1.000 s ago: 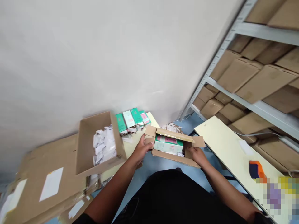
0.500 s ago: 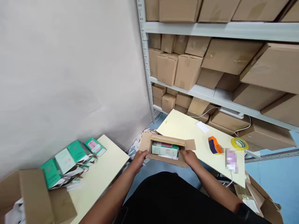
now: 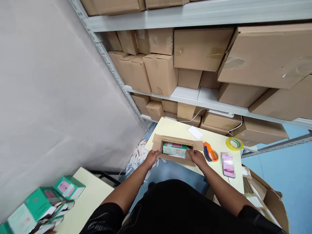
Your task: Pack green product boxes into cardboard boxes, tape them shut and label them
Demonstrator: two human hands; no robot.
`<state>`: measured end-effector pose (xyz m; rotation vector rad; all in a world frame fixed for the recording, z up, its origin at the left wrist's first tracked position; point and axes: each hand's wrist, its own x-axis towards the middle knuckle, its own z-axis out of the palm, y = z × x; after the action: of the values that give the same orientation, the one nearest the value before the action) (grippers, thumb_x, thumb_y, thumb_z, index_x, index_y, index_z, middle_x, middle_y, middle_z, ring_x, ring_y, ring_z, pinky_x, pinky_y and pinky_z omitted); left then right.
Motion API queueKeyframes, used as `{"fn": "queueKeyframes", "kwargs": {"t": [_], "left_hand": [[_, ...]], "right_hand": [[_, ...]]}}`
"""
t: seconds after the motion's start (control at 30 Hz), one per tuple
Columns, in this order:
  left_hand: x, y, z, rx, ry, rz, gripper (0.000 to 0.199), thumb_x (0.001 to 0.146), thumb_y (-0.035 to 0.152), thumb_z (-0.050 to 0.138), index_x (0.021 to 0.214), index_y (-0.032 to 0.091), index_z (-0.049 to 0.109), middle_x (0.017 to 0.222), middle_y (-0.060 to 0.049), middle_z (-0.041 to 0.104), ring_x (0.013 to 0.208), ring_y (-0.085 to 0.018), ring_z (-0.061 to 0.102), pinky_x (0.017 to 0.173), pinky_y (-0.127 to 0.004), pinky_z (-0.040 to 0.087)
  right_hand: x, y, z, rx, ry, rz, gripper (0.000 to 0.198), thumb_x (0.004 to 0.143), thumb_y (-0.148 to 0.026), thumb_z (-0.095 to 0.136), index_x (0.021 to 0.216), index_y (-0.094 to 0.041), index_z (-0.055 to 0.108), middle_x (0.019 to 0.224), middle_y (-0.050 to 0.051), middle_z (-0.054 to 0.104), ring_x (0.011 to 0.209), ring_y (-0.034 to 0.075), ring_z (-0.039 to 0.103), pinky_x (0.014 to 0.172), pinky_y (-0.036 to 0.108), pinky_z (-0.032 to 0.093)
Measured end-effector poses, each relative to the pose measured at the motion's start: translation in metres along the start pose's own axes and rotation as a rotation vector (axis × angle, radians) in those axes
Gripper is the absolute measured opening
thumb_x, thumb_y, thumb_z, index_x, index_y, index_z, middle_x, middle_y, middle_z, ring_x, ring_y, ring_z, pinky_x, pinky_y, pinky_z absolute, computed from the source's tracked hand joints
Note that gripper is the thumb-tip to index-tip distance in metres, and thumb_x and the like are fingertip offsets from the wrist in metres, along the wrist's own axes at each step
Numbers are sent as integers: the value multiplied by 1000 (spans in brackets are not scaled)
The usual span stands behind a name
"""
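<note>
Between my two hands is a small cardboard box [image 3: 168, 157] with its flaps folded outward. Inside it lies a green and white carton [image 3: 174, 149] with a pink patch, and some white paper shows beside it. My left hand [image 3: 152, 158] is closed on the box's left end. At the right end, my right hand [image 3: 197, 158] grips the wall, its thumb over the edge. The box is held over the near left part of a pale table [image 3: 170, 126]. Just right of my right hand lies an orange and dark blue tape dispenser [image 3: 211, 152].
On the pale table are a white card [image 3: 195, 132], a roll of yellow tape [image 3: 234, 143] and a phone [image 3: 228, 165]. Shelves of cardboard boxes [image 3: 161, 73] rise behind. A second table [image 3: 87, 191] at left holds several green cartons [image 3: 40, 203]. An open carton [image 3: 273, 204] stands lower right.
My view has turned right, towards the shelves and pale table. The box, still in both hands, has come from above the floor gap to over the table's edge.
</note>
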<state>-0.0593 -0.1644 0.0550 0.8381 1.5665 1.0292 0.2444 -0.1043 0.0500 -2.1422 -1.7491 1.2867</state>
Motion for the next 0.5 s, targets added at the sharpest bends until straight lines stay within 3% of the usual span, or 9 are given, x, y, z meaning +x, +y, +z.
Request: {"fn": "queueKeyframes", "kwargs": {"t": [0.1,0.33,0.4,0.5], "left_hand": [[27,1,6,46,-23,-33,52,69,68,71,73,16,68,74,-8,73,84,-30,71,87,-41,51],[82,7,-4,82,-129,-16,58,75,70,67,87,14,73,82,-12,76,95,-34,72,88,-43,53],[94,7,-13,108,-174,13,62,79,70,65,99,12,74,92,-14,78,104,-36,71,93,-44,53],[108,6,-29,115,-260,144,67,87,66,60,128,13,67,126,-17,73,128,-34,62,109,-45,46]], "right_hand": [[15,4,2,79,-1,25,64,99,-67,40,106,-14,75,116,19,75,108,30,70,86,33,48],[31,6,17,302,48,47,61,99,-64,42,121,-17,72,122,13,75,111,26,70,90,31,52],[28,8,24,400,107,39,63,98,-65,42,128,-17,68,128,13,73,111,25,70,87,31,54],[17,15,35,546,298,-13,64,94,-63,49,137,-18,63,138,13,68,118,28,68,89,35,58]]}}
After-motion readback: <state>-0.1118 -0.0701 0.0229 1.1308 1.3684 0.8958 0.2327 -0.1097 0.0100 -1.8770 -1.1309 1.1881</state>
